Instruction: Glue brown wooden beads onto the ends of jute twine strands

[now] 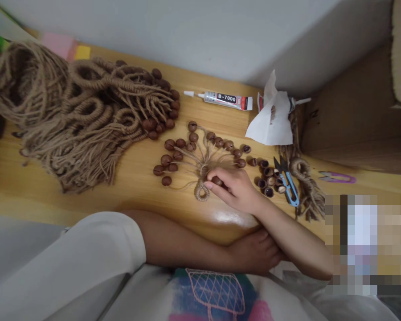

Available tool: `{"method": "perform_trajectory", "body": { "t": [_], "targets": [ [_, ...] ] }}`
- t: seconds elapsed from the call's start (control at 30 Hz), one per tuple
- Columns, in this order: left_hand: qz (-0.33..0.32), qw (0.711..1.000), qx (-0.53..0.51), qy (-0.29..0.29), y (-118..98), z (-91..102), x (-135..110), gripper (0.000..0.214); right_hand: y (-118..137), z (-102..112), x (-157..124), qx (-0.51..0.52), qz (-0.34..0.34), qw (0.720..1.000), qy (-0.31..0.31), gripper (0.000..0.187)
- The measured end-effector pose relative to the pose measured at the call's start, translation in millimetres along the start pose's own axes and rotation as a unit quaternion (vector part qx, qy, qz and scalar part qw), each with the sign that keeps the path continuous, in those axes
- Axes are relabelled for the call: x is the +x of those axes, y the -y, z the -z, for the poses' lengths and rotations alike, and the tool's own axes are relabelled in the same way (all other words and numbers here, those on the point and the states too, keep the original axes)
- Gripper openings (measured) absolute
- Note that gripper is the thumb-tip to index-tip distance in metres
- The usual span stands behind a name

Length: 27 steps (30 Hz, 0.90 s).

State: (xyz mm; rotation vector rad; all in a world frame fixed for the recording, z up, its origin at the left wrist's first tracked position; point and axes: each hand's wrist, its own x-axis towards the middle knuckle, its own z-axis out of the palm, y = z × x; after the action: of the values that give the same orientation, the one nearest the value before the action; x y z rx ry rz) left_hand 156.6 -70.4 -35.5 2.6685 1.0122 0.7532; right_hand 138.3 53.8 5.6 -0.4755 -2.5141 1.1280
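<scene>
My right hand (235,187) is closed, thumb and forefinger pinched around a brown round nut shell (217,180). Its fingertips are right at the wrapped neck of a small cord loop (202,192) on the wooden table. From that neck, thin cords (190,157) fan out to several slit brown nut shells (166,159), like macadamias. My left hand (259,252) lies curled near the table's front edge, partly under my right forearm; whatever its fingers hold, if anything, is hidden. Right of my right hand are several opened half shells (270,180) and blue thread snips (289,183).
A big heap of knotted brown cord tassels (87,111) covers the left side. A B-7000 glue tube (227,100) lies by the wall. White paper (272,125) partly covers another tube. Purple snips (337,177) and a cord bundle (300,171) lie near a cardboard box (350,116).
</scene>
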Motion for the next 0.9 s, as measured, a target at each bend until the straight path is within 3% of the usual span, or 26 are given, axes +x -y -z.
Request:
{"method": "perform_trajectory", "body": {
  "t": [0.43,0.9],
  "targets": [
    [-0.004,1.000,-0.013,0.011,0,-2.5,1,0.027,1,-1,-1,-0.011,0.002,1.000,-0.007,0.018],
    [-0.014,0.998,0.010,0.062,1,5.1,3,0.033,3,-3,-2,0.018,0.039,0.999,-0.026,0.012]
  ]
}}
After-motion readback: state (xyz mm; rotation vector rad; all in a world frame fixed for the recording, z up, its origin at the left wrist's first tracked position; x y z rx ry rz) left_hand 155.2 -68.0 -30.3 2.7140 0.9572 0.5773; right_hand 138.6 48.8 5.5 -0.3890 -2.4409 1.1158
